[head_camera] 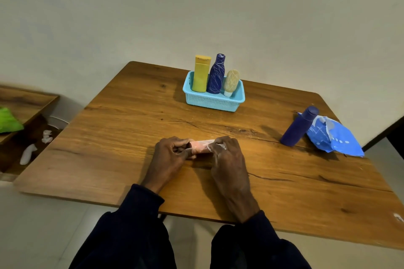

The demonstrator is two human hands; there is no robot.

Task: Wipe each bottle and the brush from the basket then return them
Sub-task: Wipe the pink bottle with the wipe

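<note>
A small pink bottle [199, 147] lies sideways just above the table's middle, between both hands. My left hand [172, 152] grips its left end with curled fingers. My right hand [227, 155] wraps a thin white wipe [219, 146] around its right end. Farther back stands a light blue basket [213, 101] holding a yellow bottle [201, 73], a dark blue patterned bottle [216, 74] and a cream bottle [231, 82] standing cap down. A plain dark blue bottle [300, 126] stands on the table at the right. No brush is visible.
A blue wipes packet [333, 136] lies behind the plain blue bottle near the right edge. The wooden table [122, 133] meets a wall at the back. To the left, a lower shelf carries a green cloth [8, 120], and white crumpled wipes [28, 154] lie below it.
</note>
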